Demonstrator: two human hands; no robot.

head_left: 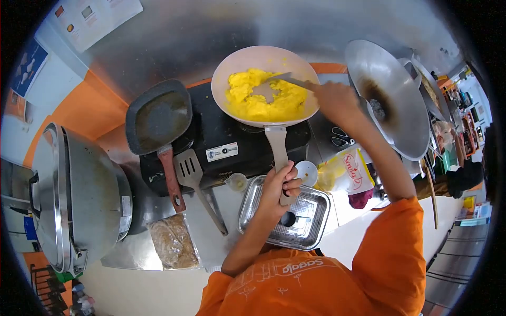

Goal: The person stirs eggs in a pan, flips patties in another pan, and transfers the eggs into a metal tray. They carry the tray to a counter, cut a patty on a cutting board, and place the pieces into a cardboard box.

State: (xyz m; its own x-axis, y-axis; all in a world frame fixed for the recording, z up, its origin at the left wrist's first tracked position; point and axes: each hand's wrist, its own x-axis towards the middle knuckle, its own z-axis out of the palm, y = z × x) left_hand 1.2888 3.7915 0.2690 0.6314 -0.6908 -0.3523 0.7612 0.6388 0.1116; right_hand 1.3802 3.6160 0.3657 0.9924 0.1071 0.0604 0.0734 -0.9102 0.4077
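Note:
My left hand [280, 185] is closed around the beige handle of a frying pan [275, 125]. The pan sits tilted over the right side of a black stove [221, 138]. Inside it lies soft yellow food [263, 109] that looks like scrambled egg, spread in a ring with pan bottom showing in the middle. My right hand [337, 102] grips a grey spatula [289, 79], its blade touching the yellow food; the fingers are partly hidden. Below the left hand, a metal tray [311, 231] with a wire rack stands at the counter's front edge.
Left on the stove is a grey square pan [161, 118], beside a slotted turner [188, 168]. A large pot [87, 195] stands far left, a wok [387, 100] right. Scissors [341, 138], a yellow-and-white packet [350, 171], a small bowl [307, 173] and a bagged brown item [174, 243] lie nearby.

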